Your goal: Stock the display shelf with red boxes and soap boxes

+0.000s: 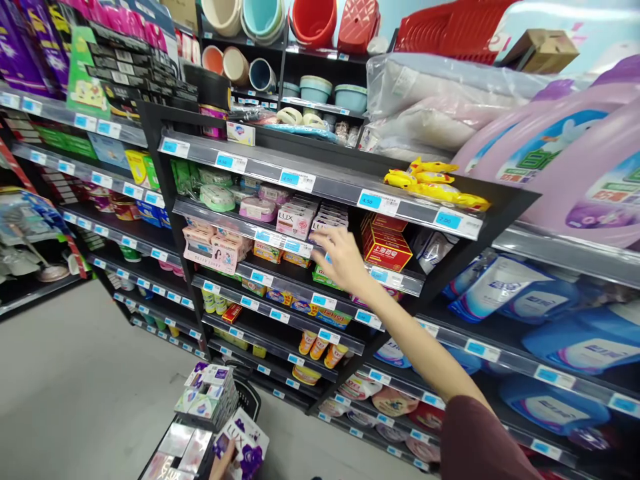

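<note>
My right hand (341,259) is stretched out to the shelf, fingers apart and slightly curled, with nothing seen in it. Just behind its fingertips stand pink-and-white LUX soap boxes (295,219); whether the fingers touch them I cannot tell. Low in the view, my left hand (223,461) grips a white-and-purple LUX soap box (243,441), mostly by its left edge. Beside that box, a stack of soap packs (207,393) and silvery pink boxes (183,448) sit on a dark carrier whose full shape is hidden.
Red-and-yellow boxes (387,248) lie right of my right hand, and pastel soap dishes (257,209) to the left. Yellow packets (435,183) rest on the top shelf (320,163). Large pink detergent bottles (560,147) and blue bottles (585,347) fill the right side.
</note>
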Action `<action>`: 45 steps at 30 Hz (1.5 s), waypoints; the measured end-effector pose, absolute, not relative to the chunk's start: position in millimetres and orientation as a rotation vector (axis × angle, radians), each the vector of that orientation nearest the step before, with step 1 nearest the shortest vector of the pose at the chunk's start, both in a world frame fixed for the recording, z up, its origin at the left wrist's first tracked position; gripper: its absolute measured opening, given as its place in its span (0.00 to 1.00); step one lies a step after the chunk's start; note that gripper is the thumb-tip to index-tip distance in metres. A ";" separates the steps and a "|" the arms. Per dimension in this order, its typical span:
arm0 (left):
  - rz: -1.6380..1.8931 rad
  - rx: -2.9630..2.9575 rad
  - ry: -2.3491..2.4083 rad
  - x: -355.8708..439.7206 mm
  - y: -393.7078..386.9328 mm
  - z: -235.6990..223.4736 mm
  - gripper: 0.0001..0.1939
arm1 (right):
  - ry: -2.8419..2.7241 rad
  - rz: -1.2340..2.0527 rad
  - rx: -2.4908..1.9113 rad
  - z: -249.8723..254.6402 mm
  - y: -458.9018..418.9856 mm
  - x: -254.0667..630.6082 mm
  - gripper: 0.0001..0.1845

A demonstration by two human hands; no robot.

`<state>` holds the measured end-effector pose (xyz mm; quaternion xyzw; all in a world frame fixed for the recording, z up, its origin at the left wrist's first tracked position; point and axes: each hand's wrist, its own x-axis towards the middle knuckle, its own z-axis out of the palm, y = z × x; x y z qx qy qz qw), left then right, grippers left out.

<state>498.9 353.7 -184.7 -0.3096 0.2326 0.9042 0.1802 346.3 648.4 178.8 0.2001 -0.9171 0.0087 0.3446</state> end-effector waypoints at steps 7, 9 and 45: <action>2.904 -0.519 0.508 473.0 409.5 -52.5 0.24 | -3.005 0.262 1.220 118.9 575.1 435.8 0.45; 2.940 -0.382 0.545 469.9 423.7 -35.1 0.26 | -3.063 0.505 1.216 113.9 574.2 441.6 0.41; 1.947 0.794 1.429 485.6 440.5 -95.9 0.20 | -1.794 1.747 -0.034 213.2 717.0 302.7 0.24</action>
